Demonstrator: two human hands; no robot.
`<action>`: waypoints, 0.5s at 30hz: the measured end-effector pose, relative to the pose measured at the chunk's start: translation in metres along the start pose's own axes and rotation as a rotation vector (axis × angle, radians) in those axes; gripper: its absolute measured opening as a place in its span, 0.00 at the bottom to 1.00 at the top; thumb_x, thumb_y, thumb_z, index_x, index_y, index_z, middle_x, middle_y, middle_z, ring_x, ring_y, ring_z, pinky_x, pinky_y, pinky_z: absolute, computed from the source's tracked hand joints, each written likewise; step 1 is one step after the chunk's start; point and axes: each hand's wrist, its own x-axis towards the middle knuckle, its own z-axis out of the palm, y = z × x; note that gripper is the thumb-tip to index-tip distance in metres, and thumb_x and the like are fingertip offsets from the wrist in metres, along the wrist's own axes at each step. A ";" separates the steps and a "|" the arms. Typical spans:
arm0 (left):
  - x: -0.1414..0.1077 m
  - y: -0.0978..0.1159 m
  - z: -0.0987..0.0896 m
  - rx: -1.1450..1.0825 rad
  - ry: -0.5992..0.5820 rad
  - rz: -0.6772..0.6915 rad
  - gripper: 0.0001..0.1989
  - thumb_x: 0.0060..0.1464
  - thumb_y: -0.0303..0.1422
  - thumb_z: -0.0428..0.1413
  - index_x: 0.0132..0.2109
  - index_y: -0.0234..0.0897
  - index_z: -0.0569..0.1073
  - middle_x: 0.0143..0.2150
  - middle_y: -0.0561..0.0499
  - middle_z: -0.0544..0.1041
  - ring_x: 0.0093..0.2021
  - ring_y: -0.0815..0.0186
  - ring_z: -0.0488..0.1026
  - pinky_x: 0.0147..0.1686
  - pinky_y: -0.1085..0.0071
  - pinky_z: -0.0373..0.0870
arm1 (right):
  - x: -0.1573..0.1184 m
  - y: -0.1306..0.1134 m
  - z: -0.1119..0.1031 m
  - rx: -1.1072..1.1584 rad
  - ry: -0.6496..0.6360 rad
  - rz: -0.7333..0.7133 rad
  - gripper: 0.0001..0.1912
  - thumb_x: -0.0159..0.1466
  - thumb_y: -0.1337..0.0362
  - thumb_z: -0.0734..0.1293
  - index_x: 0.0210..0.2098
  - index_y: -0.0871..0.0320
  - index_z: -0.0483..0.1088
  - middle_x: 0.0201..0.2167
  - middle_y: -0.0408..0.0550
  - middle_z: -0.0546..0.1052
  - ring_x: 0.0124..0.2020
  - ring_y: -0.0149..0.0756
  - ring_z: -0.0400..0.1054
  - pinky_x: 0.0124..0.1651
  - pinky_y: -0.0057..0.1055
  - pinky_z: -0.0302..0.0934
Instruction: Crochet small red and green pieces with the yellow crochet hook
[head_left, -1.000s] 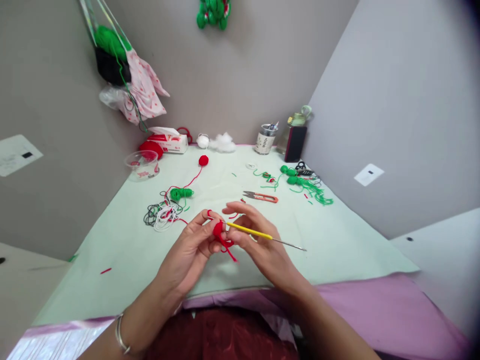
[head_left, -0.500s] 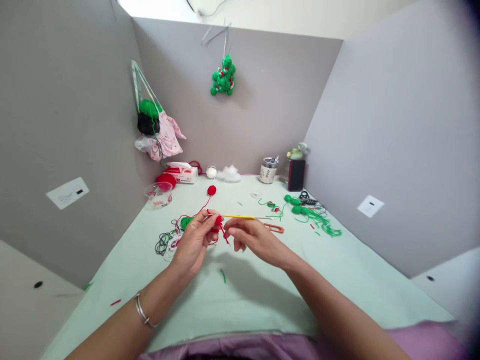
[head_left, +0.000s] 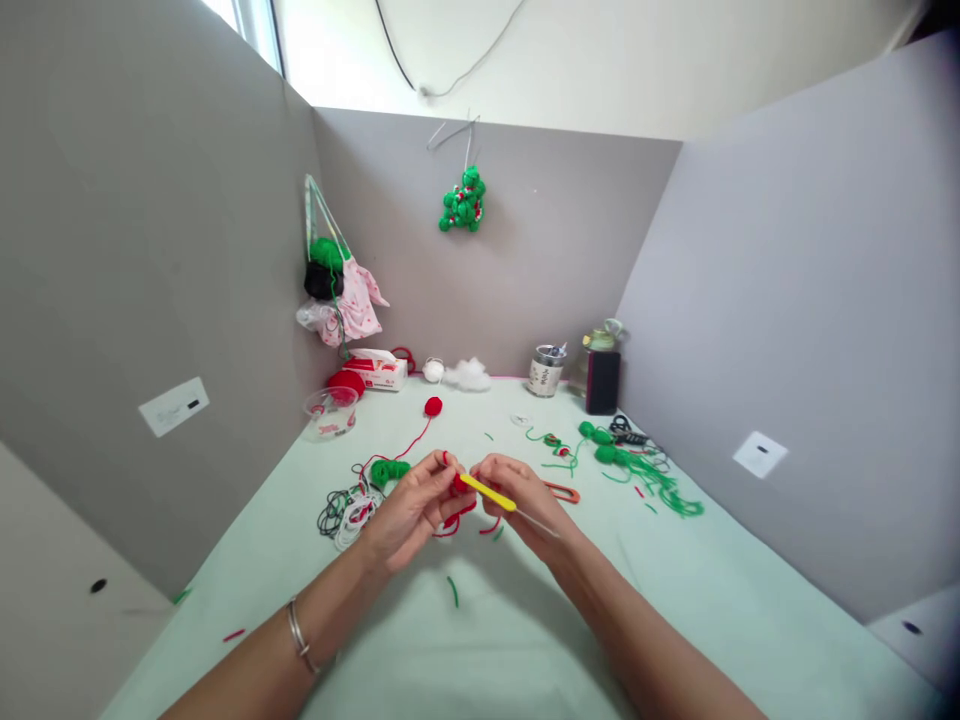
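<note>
My left hand [head_left: 411, 508] is closed on a small piece of red yarn work [head_left: 459, 484], with a loop of red yarn round a raised finger. Against it, my right hand [head_left: 519, 500] is closed at the fingertips, and a crochet hook with a yellow handle [head_left: 487, 492] lies across that hand, its metal end pointing to the lower right. Whatever the right fingertips pinch is too small to tell. Red yarn runs from the left hand back to a small red ball [head_left: 433, 406]. Loose red strands hang below both hands.
Left of my hands lie green yarn [head_left: 388, 472] and tangled cords [head_left: 349, 512]. Orange scissors-like handle [head_left: 564, 492] and green yarn pieces [head_left: 645, 470] lie right. Behind stand a tissue box [head_left: 384, 372], a pen cup [head_left: 546, 372] and a phone [head_left: 602, 382].
The view has tilted up. My right hand has closed in against the left, its fingers drawn together. The hook has swung from nearly level to slanting down to the right.
</note>
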 end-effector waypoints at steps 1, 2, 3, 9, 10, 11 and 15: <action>0.001 -0.001 0.001 -0.011 -0.015 -0.003 0.19 0.49 0.36 0.77 0.36 0.35 0.74 0.38 0.52 0.77 0.39 0.69 0.80 0.46 0.72 0.82 | 0.001 0.001 0.001 0.041 0.008 -0.011 0.16 0.58 0.54 0.76 0.26 0.57 0.70 0.26 0.41 0.73 0.24 0.27 0.59 0.26 0.25 0.54; 0.003 -0.003 0.001 -0.021 -0.029 -0.008 0.19 0.49 0.36 0.77 0.36 0.35 0.75 0.39 0.51 0.78 0.40 0.69 0.80 0.46 0.72 0.81 | 0.001 0.003 0.002 0.080 0.012 -0.025 0.17 0.58 0.53 0.76 0.26 0.56 0.69 0.28 0.43 0.74 0.25 0.28 0.60 0.27 0.25 0.56; 0.004 -0.004 0.001 -0.029 -0.042 -0.013 0.19 0.49 0.36 0.77 0.36 0.35 0.75 0.41 0.50 0.78 0.40 0.68 0.80 0.45 0.73 0.80 | 0.001 0.004 0.003 0.115 0.011 -0.038 0.19 0.57 0.50 0.77 0.27 0.56 0.68 0.30 0.43 0.74 0.26 0.28 0.60 0.28 0.26 0.58; 0.011 -0.013 -0.005 -0.045 -0.083 -0.046 0.17 0.52 0.36 0.75 0.38 0.35 0.75 0.38 0.49 0.78 0.35 0.71 0.76 0.42 0.76 0.75 | -0.002 0.007 0.002 0.188 -0.083 -0.019 0.25 0.59 0.44 0.78 0.28 0.55 0.67 0.23 0.37 0.66 0.22 0.27 0.54 0.28 0.26 0.56; 0.012 -0.014 -0.007 -0.040 -0.085 -0.055 0.17 0.53 0.36 0.75 0.38 0.35 0.75 0.37 0.49 0.78 0.34 0.71 0.75 0.41 0.76 0.75 | -0.003 0.006 0.001 0.185 -0.103 -0.001 0.24 0.61 0.45 0.77 0.27 0.56 0.67 0.21 0.36 0.63 0.21 0.26 0.52 0.26 0.25 0.53; 0.011 -0.015 -0.010 -0.033 -0.086 -0.063 0.16 0.54 0.36 0.74 0.38 0.35 0.75 0.36 0.50 0.77 0.33 0.72 0.75 0.41 0.76 0.74 | -0.003 0.006 -0.001 0.182 -0.121 0.018 0.24 0.62 0.46 0.77 0.27 0.56 0.67 0.20 0.35 0.61 0.21 0.25 0.49 0.25 0.25 0.49; 0.008 -0.017 -0.021 0.005 -0.089 -0.095 0.16 0.53 0.34 0.74 0.35 0.34 0.75 0.34 0.53 0.73 0.32 0.71 0.74 0.38 0.75 0.73 | -0.003 0.002 -0.010 0.169 -0.164 0.093 0.24 0.61 0.51 0.79 0.25 0.57 0.64 0.21 0.35 0.61 0.20 0.22 0.42 0.24 0.25 0.38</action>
